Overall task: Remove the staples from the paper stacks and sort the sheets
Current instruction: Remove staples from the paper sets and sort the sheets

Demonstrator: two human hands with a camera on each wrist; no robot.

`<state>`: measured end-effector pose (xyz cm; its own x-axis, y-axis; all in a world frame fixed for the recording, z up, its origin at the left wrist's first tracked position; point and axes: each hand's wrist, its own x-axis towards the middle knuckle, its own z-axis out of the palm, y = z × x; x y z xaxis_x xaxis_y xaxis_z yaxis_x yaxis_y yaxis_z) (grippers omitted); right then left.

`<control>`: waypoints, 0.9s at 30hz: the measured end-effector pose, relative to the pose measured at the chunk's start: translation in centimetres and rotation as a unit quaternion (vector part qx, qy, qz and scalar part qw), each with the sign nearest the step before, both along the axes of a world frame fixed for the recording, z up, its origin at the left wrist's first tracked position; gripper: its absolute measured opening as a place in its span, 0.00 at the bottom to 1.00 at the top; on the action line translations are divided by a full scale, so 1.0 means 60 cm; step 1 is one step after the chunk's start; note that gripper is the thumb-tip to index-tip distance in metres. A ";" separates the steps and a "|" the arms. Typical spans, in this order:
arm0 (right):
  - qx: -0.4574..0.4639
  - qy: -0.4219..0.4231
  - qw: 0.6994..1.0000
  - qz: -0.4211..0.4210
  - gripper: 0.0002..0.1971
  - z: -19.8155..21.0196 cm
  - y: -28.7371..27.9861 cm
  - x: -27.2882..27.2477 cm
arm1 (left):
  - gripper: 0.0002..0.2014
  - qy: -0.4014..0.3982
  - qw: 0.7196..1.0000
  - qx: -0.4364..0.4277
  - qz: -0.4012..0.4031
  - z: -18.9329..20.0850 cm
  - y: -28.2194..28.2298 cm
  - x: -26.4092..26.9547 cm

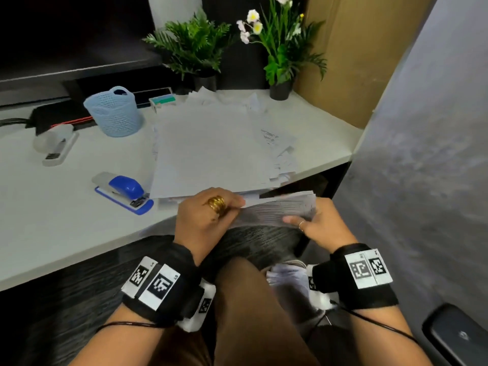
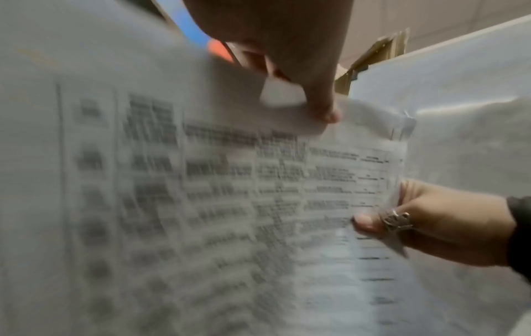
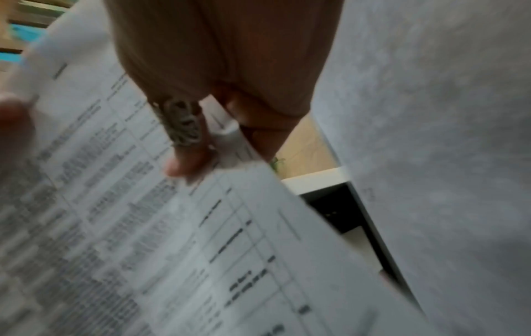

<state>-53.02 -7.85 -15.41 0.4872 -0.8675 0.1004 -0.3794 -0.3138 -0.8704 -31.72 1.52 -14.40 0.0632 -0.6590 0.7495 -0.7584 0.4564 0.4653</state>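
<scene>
A stack of printed sheets with tables of text hangs just off the desk's front edge, held between both hands. My left hand, with gold rings, grips its left side, thumb on top of the printed stack. My right hand pinches the right edge of the stack, ringed thumb on the page. A big loose pile of white sheets lies on the desk beyond. A blue stapler and a white stapler lie to the left.
A pale blue mesh basket stands behind the staplers. Two potted plants stand at the back of the white desk. A grey partition wall closes the right side. More paper lies in my lap.
</scene>
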 end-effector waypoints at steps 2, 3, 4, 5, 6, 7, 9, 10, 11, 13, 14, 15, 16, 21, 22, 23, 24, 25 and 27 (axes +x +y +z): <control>-0.005 0.068 0.996 -0.065 0.09 -0.023 -0.017 -0.029 | 0.07 -0.045 0.998 0.051 -0.005 0.008 -0.022 -0.019; -0.025 0.091 0.991 -0.089 0.07 -0.031 -0.021 -0.043 | 0.11 -0.082 0.994 0.073 0.012 0.010 -0.032 -0.025; -0.053 0.118 0.986 -0.102 0.06 -0.036 -0.024 -0.054 | 0.16 -0.114 0.989 0.091 0.037 0.014 -0.042 -0.027; -0.074 0.157 0.979 -0.109 0.09 -0.040 -0.028 -0.067 | 0.19 -0.136 0.983 0.106 0.059 0.017 -0.054 -0.028; -0.081 0.206 0.969 -0.113 0.13 -0.041 -0.031 -0.078 | 0.20 -0.155 0.978 0.118 0.078 0.017 -0.069 -0.028; -0.072 0.257 0.957 -0.115 0.16 -0.042 -0.034 -0.085 | 0.20 -0.176 0.971 0.132 0.098 0.016 -0.083 -0.027; -0.039 0.356 0.928 -0.105 0.16 -0.053 -0.040 -0.093 | 0.22 -0.217 0.952 0.168 0.135 0.007 -0.112 -0.029; -0.019 0.390 0.916 -0.096 0.14 -0.064 -0.044 -0.091 | 0.25 -0.226 0.945 0.191 0.140 0.001 -0.126 -0.034; 0.000 0.412 0.907 -0.086 0.12 -0.080 -0.049 -0.088 | 0.27 -0.223 0.942 0.210 0.140 -0.005 -0.138 -0.039; 0.034 0.433 0.897 -0.080 0.09 -0.117 -0.064 -0.082 | 0.30 -0.202 0.943 0.223 0.141 -0.013 -0.155 -0.049; 0.047 0.442 0.892 -0.085 0.10 -0.134 -0.072 -0.080 | 0.30 -0.188 0.946 0.221 0.143 -0.016 -0.158 -0.051; 0.058 0.455 0.884 -0.090 0.11 -0.151 -0.081 -0.078 | 0.30 -0.175 0.949 0.219 0.143 -0.019 -0.162 -0.051; 0.068 0.471 0.875 -0.089 0.13 -0.169 -0.090 -0.076 | 0.29 -0.164 0.952 0.218 0.142 -0.022 -0.165 -0.049; 0.109 0.526 0.843 -0.038 0.16 -0.258 -0.114 -0.069 | 0.28 -0.168 0.953 0.210 0.142 -0.035 -0.173 -0.038; 0.113 0.533 0.838 -0.030 0.16 -0.275 -0.116 -0.068 | 0.27 -0.168 0.953 0.207 0.144 -0.037 -0.175 -0.037; 0.117 0.539 0.834 -0.025 0.17 -0.290 -0.116 -0.069 | 0.27 -0.168 0.954 0.200 0.147 -0.037 -0.175 -0.037; 0.122 0.545 0.829 -0.022 0.17 -0.305 -0.115 -0.070 | 0.26 -0.168 0.955 0.193 0.150 -0.038 -0.176 -0.037; 0.123 0.547 0.828 -0.021 0.17 -0.316 -0.115 -0.070 | 0.25 -0.169 0.956 0.186 0.152 -0.040 -0.177 -0.038; 0.136 0.549 0.824 -0.027 0.17 -0.335 -0.115 -0.068 | 0.25 -0.173 0.956 0.179 0.154 -0.045 -0.179 -0.038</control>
<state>-57.10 -14.72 -35.54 0.1140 -0.8086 -0.5773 -0.9924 -0.1201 -0.0276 -33.98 -9.19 -17.09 0.0850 -0.8671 0.4909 -0.9680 0.0448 0.2468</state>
